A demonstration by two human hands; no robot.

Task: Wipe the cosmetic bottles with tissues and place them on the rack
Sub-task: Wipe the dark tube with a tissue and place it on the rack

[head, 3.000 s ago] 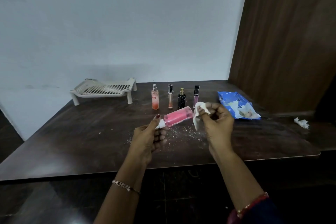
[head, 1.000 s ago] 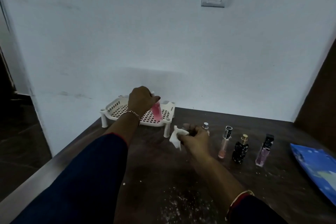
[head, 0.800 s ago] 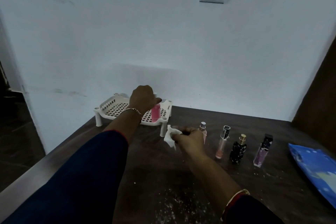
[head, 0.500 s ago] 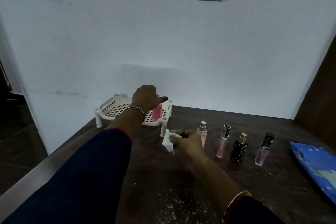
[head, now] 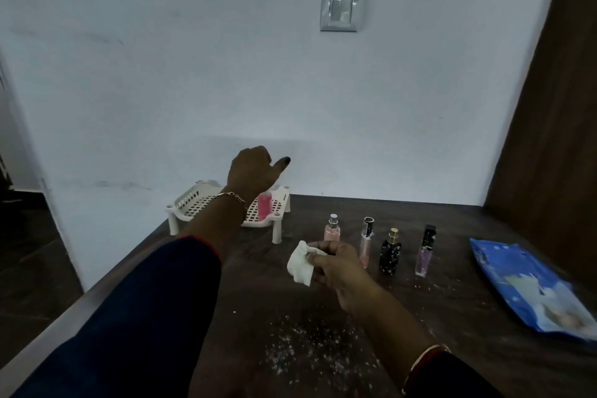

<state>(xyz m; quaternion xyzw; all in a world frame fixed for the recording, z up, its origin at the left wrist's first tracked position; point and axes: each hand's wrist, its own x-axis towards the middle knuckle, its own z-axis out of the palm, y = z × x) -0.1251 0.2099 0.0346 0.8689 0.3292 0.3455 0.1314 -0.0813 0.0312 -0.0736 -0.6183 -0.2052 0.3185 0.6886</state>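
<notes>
Left hand (head: 250,171) lifted off pink bottle (head: 264,208); four bottles (head: 390,250), one tissue (head: 300,263).

Five bottles (head: 390,252), one rack (head: 193,203), one tissue (head: 300,263)

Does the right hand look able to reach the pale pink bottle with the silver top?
Probably yes. The pale pink bottle stands upright just beyond the right hand, and nothing shows between them. The hand pinches a tissue, though, which may make gripping awkward.
</notes>
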